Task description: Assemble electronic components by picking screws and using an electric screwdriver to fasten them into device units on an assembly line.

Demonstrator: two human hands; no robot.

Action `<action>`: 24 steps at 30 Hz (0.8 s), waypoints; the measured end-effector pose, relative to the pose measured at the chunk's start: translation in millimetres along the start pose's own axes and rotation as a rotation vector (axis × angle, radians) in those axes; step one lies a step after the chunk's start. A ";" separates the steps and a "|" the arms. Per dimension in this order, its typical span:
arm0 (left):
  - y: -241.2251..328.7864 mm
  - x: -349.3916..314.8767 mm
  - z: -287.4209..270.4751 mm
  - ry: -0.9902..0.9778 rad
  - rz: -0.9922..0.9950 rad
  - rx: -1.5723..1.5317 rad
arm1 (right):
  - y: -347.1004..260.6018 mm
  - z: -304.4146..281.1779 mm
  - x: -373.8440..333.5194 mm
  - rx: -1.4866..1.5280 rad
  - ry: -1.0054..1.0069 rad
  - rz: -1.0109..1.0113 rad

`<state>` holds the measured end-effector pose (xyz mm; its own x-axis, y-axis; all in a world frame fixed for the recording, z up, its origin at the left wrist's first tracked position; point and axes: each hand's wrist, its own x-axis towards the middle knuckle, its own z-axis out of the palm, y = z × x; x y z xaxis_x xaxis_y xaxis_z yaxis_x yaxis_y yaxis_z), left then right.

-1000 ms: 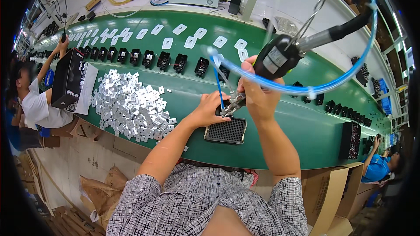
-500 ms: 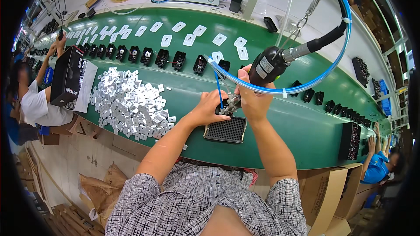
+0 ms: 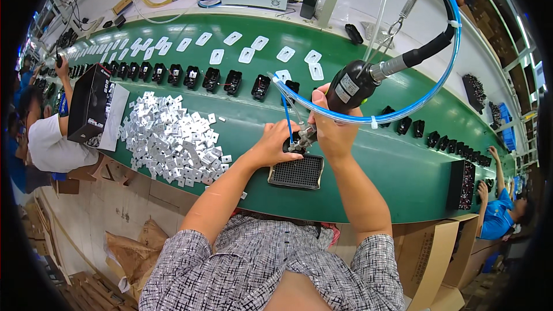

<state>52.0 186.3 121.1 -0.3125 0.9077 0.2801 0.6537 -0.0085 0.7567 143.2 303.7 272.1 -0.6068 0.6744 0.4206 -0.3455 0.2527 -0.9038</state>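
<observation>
Right hand (image 3: 331,132) is clenched round the hanging power screwdriver (image 3: 351,86), tool tilted down and to the left, its tip meeting the small black part (image 3: 295,144) on the green belt (image 3: 380,167). Left hand (image 3: 276,143) is curled over that same part, fingers pinching it in place just above the black screw tray (image 3: 297,171), which sits right at the near edge of the belt. The blue air hose (image 3: 443,75) loops high over the tool and comes round to the tip.

By the look of it this is the fastening step: bit seated, part braced, driver bearing down. I can't make out the screw itself, it's hidden under the fingers.

To the left, a heap of small silver plates (image 3: 173,141) lies well apart from the hands. Beyond, a row of black parts (image 3: 190,75) runs along the belt with white plates (image 3: 230,46) lined up behind them. A co-worker on the far left rests a hand near a black box (image 3: 89,103); another person in blue (image 3: 501,213) works at the far right.

What it calls for next, I'd judge: keep the driver square to the part, hold the left grip steady so nothing twists, then lift clear and reach to the tray just below for another screw
</observation>
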 end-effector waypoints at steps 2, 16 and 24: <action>1.3 0.1 -0.3 -0.005 -0.006 0.004 | 1.0 0.0 -1.1 0.011 0.007 -0.005; -1.4 -2.7 2.1 0.056 0.036 0.001 | 9.4 1.1 -2.8 -0.032 -0.018 -0.002; 4.4 3.9 1.2 -0.050 0.005 -0.005 | -25.7 -1.6 14.9 0.070 -0.017 0.017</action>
<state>54.5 190.3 124.8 -0.2742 0.9273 0.2547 0.6517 -0.0155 0.7583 144.2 308.4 301.5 -0.6251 0.6661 0.4069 -0.3839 0.1915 -0.9033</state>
